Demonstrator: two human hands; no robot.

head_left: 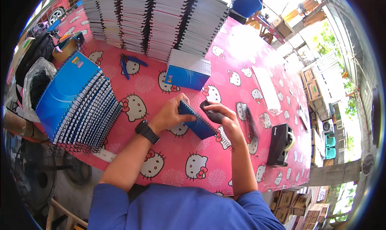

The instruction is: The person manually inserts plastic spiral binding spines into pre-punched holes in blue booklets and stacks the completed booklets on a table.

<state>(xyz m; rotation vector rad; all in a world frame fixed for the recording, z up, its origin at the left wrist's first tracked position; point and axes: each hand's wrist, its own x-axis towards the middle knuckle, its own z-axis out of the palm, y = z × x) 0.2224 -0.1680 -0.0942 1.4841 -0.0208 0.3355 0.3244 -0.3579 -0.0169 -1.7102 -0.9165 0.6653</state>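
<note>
A small spiral notebook (200, 125) with a blue cover stands tilted just above the pink table, its dark coil along the upper right edge. My left hand (171, 112) grips it by the near-left end, thumb on the cover. Closed around a black, rounded block (213, 113), my right hand (228, 119) is beside the coil; whether the block touches the coil, I cannot tell. Loose black binding coils (252, 124) lie to the right of that hand. Beyond the notebook sits a short stack of blue-covered pads (187, 78).
Tall stacks of bound paper (150, 23) rise at the back. Spiral notebooks (76, 105) are piled at the left, with blue-handled pliers (128, 66) nearby. A black tape dispenser (278, 145) stands on the right of the patterned tabletop (173, 177). Another person (246, 3) is at the far side.
</note>
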